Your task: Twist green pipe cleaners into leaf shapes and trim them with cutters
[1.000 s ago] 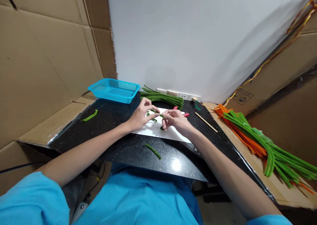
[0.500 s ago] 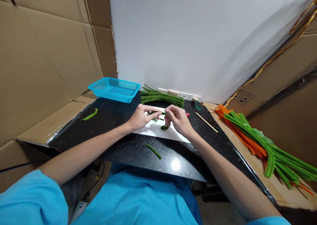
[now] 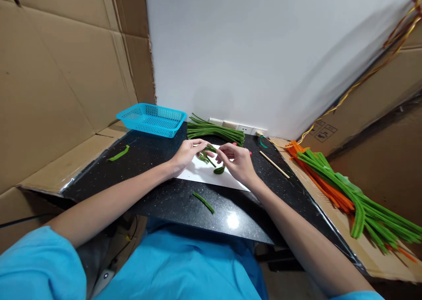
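Over a white sheet of paper [image 3: 198,174], both my hands are pinched on a short green pipe cleaner [image 3: 211,148]. My left hand [image 3: 187,155] closes on its left end, thumb against fingers. My right hand [image 3: 239,161] grips the other end between thumb and fingertips. Below them on the paper rests a small bent loop of green pipe cleaner [image 3: 219,170]. More thin green pieces [image 3: 203,158] show beneath my left fingers, partly hidden. A straight green piece [image 3: 203,202] lies on the black table [image 3: 158,199] nearer to me.
A blue basket [image 3: 151,119] stands at the back left, beside a bundle of dark green pipe cleaners [image 3: 214,132]. A light green strip [image 3: 118,153] lies at left. On the right are a wooden stick [image 3: 274,164], orange pipe cleaners [image 3: 325,185] and bright green ones [image 3: 349,194]. Cardboard walls flank the table.
The pipe cleaner between my hands has tilted, and my right hand has shifted slightly right. The small loop on the paper shows more fully, as does something red behind my right hand.
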Available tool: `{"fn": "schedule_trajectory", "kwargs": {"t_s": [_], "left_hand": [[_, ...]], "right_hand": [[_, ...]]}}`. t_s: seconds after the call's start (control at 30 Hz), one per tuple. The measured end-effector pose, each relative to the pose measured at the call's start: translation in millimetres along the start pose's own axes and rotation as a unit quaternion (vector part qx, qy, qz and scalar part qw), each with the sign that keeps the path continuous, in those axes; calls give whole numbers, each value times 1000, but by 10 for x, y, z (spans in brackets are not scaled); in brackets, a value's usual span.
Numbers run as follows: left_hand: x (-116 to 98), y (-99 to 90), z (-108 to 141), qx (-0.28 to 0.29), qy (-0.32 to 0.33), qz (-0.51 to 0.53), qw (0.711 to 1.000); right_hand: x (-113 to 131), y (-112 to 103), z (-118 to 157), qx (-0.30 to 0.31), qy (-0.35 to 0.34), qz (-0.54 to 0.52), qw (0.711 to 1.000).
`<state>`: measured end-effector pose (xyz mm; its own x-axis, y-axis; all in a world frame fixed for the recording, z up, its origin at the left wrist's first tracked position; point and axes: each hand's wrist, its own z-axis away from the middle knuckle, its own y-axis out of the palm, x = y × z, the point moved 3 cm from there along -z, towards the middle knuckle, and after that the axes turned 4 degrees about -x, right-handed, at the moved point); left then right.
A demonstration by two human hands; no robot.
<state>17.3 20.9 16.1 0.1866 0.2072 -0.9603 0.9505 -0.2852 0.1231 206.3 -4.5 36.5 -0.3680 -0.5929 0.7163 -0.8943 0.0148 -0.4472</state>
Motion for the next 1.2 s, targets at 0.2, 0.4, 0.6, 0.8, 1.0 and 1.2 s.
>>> {"fn": "schedule_trajectory", "kwargs": {"t_s": [0.2,0.4,0.6,0.8,1.0,1.2], "left_hand": [[-33,14,17,15,-4,-22,1000],[-28,19,26,17,-24,-25,999],[-58,-11,53,23,-51,-6,998],[-62,-6,62,19,-67,35,997],[-32,33,54,16,-83,70,994],[-24,30,48,22,-88,63,994]], "right_hand": [[-5,7,16,7,-39,90,995],[-66,21,36,-13,-49,154,987],[-42,18,44,-45,-61,150,986],[-13,22,30,-63,-68,70,993],[48,-7,9,-35,-50,-33,998],[45,-13,-6,-20,-18,-91,995]]}}
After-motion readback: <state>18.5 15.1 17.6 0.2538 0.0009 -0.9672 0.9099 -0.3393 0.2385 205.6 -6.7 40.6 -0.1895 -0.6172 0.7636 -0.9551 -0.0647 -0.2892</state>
